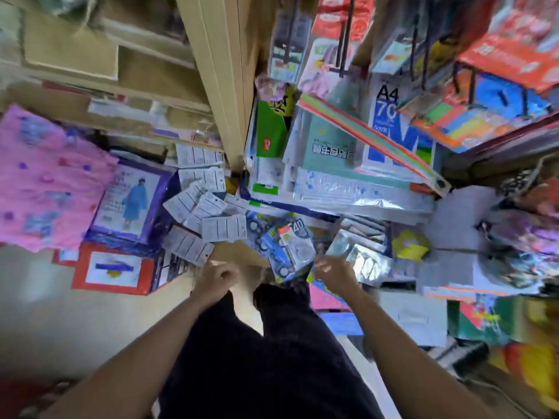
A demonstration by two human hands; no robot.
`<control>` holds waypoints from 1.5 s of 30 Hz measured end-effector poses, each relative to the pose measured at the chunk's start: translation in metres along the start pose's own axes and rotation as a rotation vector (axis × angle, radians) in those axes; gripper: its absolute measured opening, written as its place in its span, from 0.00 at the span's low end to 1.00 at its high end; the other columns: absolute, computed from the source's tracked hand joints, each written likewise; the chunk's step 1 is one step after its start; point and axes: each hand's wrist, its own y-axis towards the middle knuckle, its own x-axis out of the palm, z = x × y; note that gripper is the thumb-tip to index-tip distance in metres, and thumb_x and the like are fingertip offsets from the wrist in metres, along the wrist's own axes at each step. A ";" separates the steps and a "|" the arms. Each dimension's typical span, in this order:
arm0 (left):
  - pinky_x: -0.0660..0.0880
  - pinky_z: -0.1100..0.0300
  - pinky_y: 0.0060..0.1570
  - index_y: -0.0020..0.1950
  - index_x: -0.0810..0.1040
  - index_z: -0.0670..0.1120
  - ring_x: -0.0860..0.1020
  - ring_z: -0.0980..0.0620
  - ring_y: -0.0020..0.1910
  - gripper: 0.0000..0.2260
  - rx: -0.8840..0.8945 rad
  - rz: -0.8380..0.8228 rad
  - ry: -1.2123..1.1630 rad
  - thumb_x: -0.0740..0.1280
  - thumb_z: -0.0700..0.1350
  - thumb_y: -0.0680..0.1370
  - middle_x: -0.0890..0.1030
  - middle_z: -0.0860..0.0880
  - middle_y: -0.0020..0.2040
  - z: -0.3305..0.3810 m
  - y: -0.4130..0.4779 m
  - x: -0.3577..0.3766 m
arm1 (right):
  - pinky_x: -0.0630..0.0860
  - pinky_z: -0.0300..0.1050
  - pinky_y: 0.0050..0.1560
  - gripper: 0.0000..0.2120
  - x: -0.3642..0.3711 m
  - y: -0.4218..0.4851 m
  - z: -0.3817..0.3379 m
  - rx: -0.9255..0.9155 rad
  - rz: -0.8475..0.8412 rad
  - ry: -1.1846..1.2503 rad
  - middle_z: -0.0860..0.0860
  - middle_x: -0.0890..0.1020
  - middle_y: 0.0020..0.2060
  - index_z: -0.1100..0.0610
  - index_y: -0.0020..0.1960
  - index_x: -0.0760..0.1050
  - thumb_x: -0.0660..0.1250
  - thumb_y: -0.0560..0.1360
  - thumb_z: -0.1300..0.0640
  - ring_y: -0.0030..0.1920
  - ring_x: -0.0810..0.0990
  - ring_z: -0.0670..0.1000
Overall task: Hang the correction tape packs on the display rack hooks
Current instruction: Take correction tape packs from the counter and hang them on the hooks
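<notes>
View straight down, frame soft with blur. Both arms reach down and forward over dark trousers (pixel 272 352).

Left hand (pixel 216 275): fingers curled under into a loose fist, nothing visible in it. It sits just below a scatter of white-backed packs (pixel 208 216) lying face down and overlapping, on the left side of the heap.

Right hand (pixel 331 272): thumb and fingers drawn together at the right edge of the blue-fronted packs (pixel 286 252); it seems to pinch the nearest one, though blur hides the contact. These correction tape packs lie face up, fanned, one with a red corner label, just right of the white-backed ones. A patch of brown cardboard (pixel 234 252) shows between the two groups.

Rack hooks (pixel 344 37): black rods at upper right, well apart from both hands, carded goods hung on them.

Surroundings: A4 paper ream (pixel 388 122) and stacked stationery above the packs; raincoat package (pixel 130 201) and pink patterned bundle (pixel 45 176) at left; pale floor (pixel 60 313) lower left.
</notes>
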 end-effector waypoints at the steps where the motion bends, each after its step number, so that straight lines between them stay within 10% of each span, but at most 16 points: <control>1: 0.75 0.61 0.52 0.44 0.86 0.51 0.82 0.51 0.50 0.04 -0.032 -0.023 -0.007 0.74 0.41 0.75 0.81 0.56 0.43 -0.006 0.005 0.004 | 0.74 0.43 0.43 0.09 0.005 0.009 0.004 0.020 -0.030 0.005 0.45 0.83 0.39 0.44 0.38 0.80 0.63 0.68 0.42 0.44 0.83 0.52; 7: 0.67 0.60 0.52 0.50 0.84 0.49 0.73 0.56 0.54 0.05 -0.083 -0.091 -0.011 0.69 0.44 0.77 0.72 0.64 0.45 -0.027 0.044 0.022 | 0.76 0.49 0.47 0.06 0.024 0.065 0.010 0.114 -0.085 0.015 0.53 0.84 0.41 0.55 0.43 0.80 0.72 0.72 0.52 0.42 0.80 0.54; 14: 0.79 0.48 0.55 0.47 0.84 0.52 0.83 0.52 0.49 0.10 -0.193 -0.101 -0.221 0.66 0.53 0.71 0.85 0.54 0.45 -0.066 0.085 0.063 | 0.70 0.43 0.54 0.31 0.064 0.182 0.026 0.166 -0.070 -0.059 0.57 0.78 0.64 0.61 0.72 0.68 0.73 0.74 0.49 0.64 0.76 0.58; 19: 0.77 0.52 0.53 0.50 0.84 0.51 0.83 0.53 0.49 0.12 -0.210 -0.057 -0.304 0.68 0.54 0.72 0.85 0.54 0.45 -0.080 0.105 0.100 | 0.69 0.60 0.69 0.51 0.099 0.243 0.051 0.159 -0.012 -0.126 0.58 0.68 0.72 0.57 0.78 0.56 0.79 0.65 0.41 0.73 0.66 0.61; 28: 0.74 0.60 0.50 0.54 0.80 0.54 0.82 0.55 0.52 0.06 -0.169 -0.020 -0.290 0.69 0.46 0.77 0.82 0.57 0.49 -0.042 0.142 0.132 | 0.80 0.53 0.50 0.23 0.088 0.210 0.064 0.080 0.310 0.203 0.52 0.82 0.53 0.54 0.61 0.75 0.77 0.70 0.50 0.49 0.80 0.54; 34: 0.74 0.47 0.55 0.66 0.74 0.46 0.76 0.42 0.59 0.21 -0.085 0.248 0.059 0.71 0.51 0.76 0.79 0.45 0.60 -0.002 0.187 0.148 | 0.75 0.39 0.37 0.11 0.080 0.158 0.079 0.117 0.346 0.346 0.49 0.83 0.43 0.58 0.53 0.76 0.73 0.75 0.55 0.39 0.79 0.46; 45: 0.72 0.43 0.61 0.70 0.64 0.41 0.67 0.34 0.69 0.43 0.054 0.251 0.646 0.78 0.62 0.66 0.69 0.36 0.68 0.012 0.240 0.159 | 0.72 0.43 0.36 0.04 0.106 0.098 0.107 0.225 0.323 0.507 0.50 0.82 0.37 0.56 0.49 0.78 0.70 0.75 0.61 0.34 0.74 0.45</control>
